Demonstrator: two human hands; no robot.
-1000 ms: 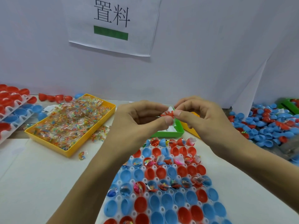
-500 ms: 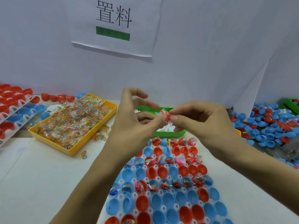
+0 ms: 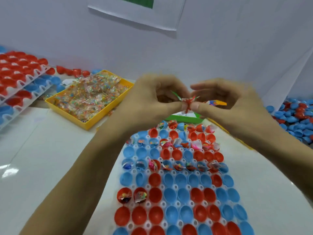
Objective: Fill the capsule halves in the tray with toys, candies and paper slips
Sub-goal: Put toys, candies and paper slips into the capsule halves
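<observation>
My left hand [image 3: 149,100] and my right hand [image 3: 225,102] meet in front of me, thumbs and forefingers pinching one small red toy [image 3: 187,103] between them; the remaining fingers curl loosely above it, and motion blur softens the fingertips. The toy, spiky in outline, sits exactly where the two thumbs touch, with thin green strands running from it toward my left fingers. Directly below both hands lies the white tray [image 3: 177,203] of capsule halves, red and blue cups standing open side up. Some rows nearer my wrists hold wrapped candies and small toys, as in one filled red half [image 3: 124,195] beneath my left forearm; many others hold nothing. Just beyond my hands, partly hidden by them, sits a green tray [image 3: 184,118]. To the left of my left hand, a yellow tray [image 3: 88,123] holds clear candy packets. Farther left are stacked trays of capsule halves [image 3: 18,82]; right of my right hand lies a loose heap of blue and red halves [image 3: 294,114].
</observation>
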